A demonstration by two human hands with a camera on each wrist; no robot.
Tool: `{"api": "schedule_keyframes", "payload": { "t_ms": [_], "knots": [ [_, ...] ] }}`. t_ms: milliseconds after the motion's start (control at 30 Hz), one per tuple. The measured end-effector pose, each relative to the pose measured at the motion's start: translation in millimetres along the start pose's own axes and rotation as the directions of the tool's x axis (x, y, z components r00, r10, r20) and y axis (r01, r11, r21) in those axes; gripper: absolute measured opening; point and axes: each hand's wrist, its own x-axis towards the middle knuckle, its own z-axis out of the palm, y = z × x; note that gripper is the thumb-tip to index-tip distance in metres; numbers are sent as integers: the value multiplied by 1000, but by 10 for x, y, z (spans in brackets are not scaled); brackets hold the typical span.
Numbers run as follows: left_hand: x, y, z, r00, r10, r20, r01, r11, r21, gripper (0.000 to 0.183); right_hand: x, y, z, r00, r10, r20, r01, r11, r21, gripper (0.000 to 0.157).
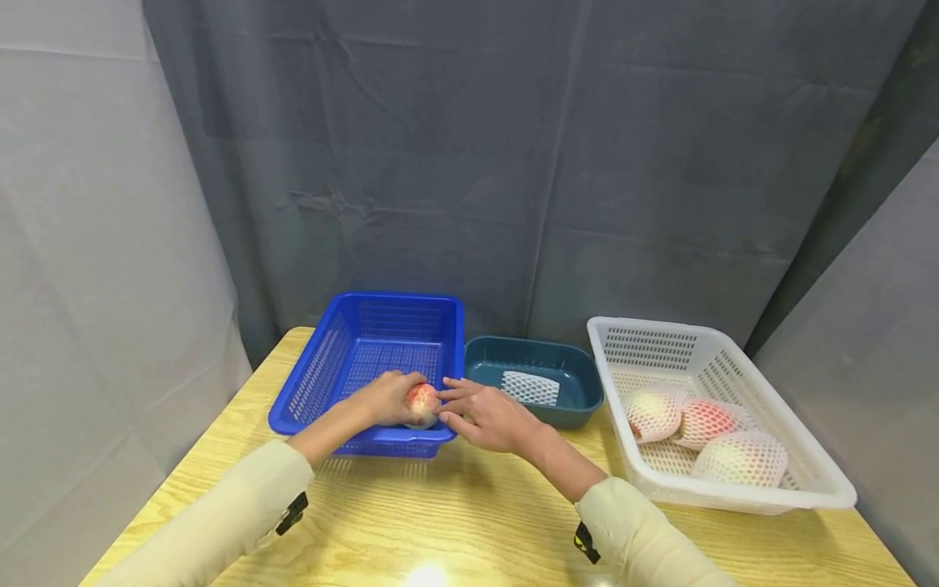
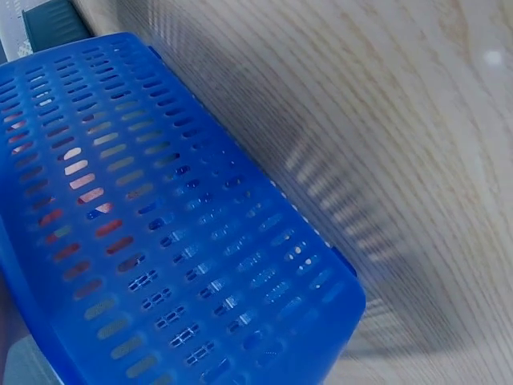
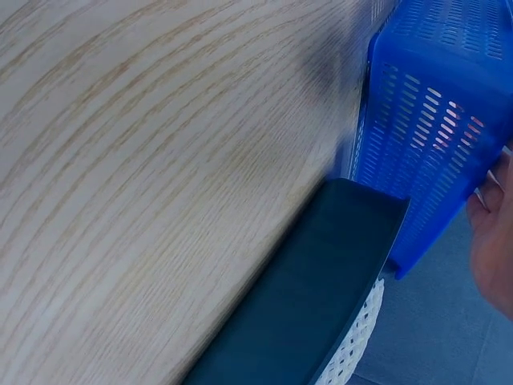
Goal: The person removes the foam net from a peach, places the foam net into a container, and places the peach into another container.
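Observation:
My left hand point(image 1: 392, 398) grips a red and cream peach point(image 1: 421, 399) low in the near right corner of the blue basket point(image 1: 367, 297). In the left wrist view, the slotted wall of the basket point(image 2: 240, 265) hides most of that hand and fruit; patches of skin and red show through. My right hand point(image 1: 490, 414) reaches over the basket's right rim, fingers fairly straight, fingertips right at the peach. The right wrist view catches this hand point(image 3: 493, 241) beside the blue basket wall point(image 3: 425, 120).
A dark teal basket point(image 1: 543, 344) with a flat white foam net point(image 1: 530, 388) inside stands right of the blue one. Farther right, a white basket point(image 1: 660, 324) holds several peaches point(image 1: 742, 458) in foam nets. Grey cloth point(image 1: 455, 147) hangs behind the wooden table point(image 1: 381, 522).

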Motion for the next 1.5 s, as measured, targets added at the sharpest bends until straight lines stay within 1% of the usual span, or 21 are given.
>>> {"api": "schedule_keyframes", "payload": {
  "t_ms": [167,333,433,567,700,867,1067,1200,1333,1500],
  "knots": [
    [-9,-23,-34,1000,0,0,0,1000,-13,66,6,-3,5,1000,8,2,-8,1000,-3,37],
    [-27,-13,-114,1000,-23,-11,23,1000,-17,69,15,-12,-13,1000,5,15,-5,1000,-14,37],
    [-41,-1,-152,999,-18,-34,18,1000,-10,67,13,-18,-19,1000,1,21,-1,1000,-26,37],
    [-56,10,-182,996,24,-89,-24,1000,1,61,5,-19,-15,999,8,32,-7,999,-41,39],
    [-67,42,-210,991,43,-130,-44,999,-9,57,0,-27,-38,999,19,35,-17,999,-46,40],
    [-72,80,-225,986,36,-166,-41,999,-24,51,-6,-48,-111,998,64,1,-64,998,-30,41],
    [-61,121,-232,982,10,-187,-17,999,-37,48,-18,-77,-226,989,146,-2,-146,985,-91,45],
    [-53,153,-238,979,4,-203,-12,999,-40,47,-24,-99,-308,985,173,-14,-174,979,-110,47],
    [-48,191,-243,978,14,-210,-22,999,-38,47,-31,-115,-387,981,195,-19,-196,971,-138,47],
    [-35,259,-236,972,56,-227,-66,997,-35,46,-73,-121,-475,968,253,-2,-249,954,-168,48]
  ]
}}
